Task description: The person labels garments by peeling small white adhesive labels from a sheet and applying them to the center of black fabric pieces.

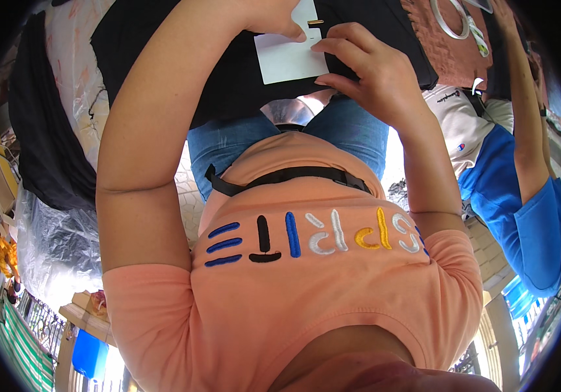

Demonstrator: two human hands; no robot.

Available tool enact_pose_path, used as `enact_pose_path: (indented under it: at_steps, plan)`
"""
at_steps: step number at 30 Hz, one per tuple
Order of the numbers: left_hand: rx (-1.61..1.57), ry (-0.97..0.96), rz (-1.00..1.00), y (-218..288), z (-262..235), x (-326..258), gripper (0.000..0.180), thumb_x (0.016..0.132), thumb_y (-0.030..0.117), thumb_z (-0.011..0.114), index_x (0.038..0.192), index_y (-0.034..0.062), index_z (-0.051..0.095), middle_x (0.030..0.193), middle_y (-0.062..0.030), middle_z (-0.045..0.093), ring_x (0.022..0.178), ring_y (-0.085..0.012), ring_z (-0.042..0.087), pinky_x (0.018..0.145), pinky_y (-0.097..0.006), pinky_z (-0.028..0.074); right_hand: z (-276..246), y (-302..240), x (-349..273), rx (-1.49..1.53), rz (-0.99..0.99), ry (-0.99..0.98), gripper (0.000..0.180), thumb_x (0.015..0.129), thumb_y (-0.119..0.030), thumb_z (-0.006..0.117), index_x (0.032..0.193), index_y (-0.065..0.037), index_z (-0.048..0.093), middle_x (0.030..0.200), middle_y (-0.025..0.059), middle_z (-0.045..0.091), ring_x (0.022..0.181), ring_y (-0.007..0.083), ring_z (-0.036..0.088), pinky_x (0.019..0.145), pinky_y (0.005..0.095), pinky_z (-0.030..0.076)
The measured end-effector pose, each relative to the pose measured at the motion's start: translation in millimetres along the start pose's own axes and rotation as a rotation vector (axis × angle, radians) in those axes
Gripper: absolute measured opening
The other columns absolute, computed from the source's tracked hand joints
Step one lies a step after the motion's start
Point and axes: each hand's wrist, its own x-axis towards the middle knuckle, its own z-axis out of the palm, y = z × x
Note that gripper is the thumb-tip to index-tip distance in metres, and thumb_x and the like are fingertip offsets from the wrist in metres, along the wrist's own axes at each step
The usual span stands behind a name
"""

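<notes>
"Head view: where's the white card (pixel 287 64) lying?"

"Between my left hand (pixel 269 13), grip unclear, and right hand (pixel 380 68), thumb parted from fingers; both are touching it, its length running away from me."

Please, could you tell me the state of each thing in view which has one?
Left hand: thumb on the card, other fingers not clearly visible
Right hand: fingers bent, thumb and forefinger apart at the card's right side
White card: lying over the black cloth
Black cloth: spread out
Gold-coloured piece: beside the left thumb; whether loose, unclear
Clear plastic sheet: crumpled
</notes>
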Motion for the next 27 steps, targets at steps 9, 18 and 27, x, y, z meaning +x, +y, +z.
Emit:
enact_pose_path:
  at_steps: [9,18,27]
  plan:
    - [-0.285,0.013,-0.004,-26.8,23.7,10.3,0.087,0.093,0.035,0.068,0.153,-0.0139,0.03,0.164,-0.0342,0.021,0.152,-0.0406,0.03,0.124,-0.04,0.029,9.2,1.1,-8.2,0.079,-0.076,-0.011,0.013,0.084,-0.019,0.075,0.094,-0.014,0.07,0.092,0.0012,0.065,0.085,0.0252,0.068,0.066,0.0386,0.054]
    - [-1.27,1.051,-0.308,36.6,133.5,-86.8,0.032,0.101,0.004,0.062,0.133,0.0026,0.064,0.14,-0.0112,0.063,0.127,-0.0217,0.062,0.109,-0.032,0.046,-12.9,71.2,-23.0,0.714,0.685,0.253,0.014,0.097,-0.007,0.069,0.109,-0.001,0.072,0.089,0.0003,0.069,0.077,0.0098,0.065,0.069,0.022,0.051]
    - [-1.347,0.983,-0.822,92.5,201.6,-190.0,0.023,0.102,0.001,0.06,0.122,-0.0001,0.07,0.133,-0.0099,0.066,0.112,-0.0154,0.065,0.101,-0.029,0.05,5.9,148.8,25.0,0.583,0.563,0.735,0.014,0.1,-0.013,0.066,0.105,0.0,0.068,0.091,0.0063,0.074,0.082,0.0126,0.07,0.071,0.0254,0.055]
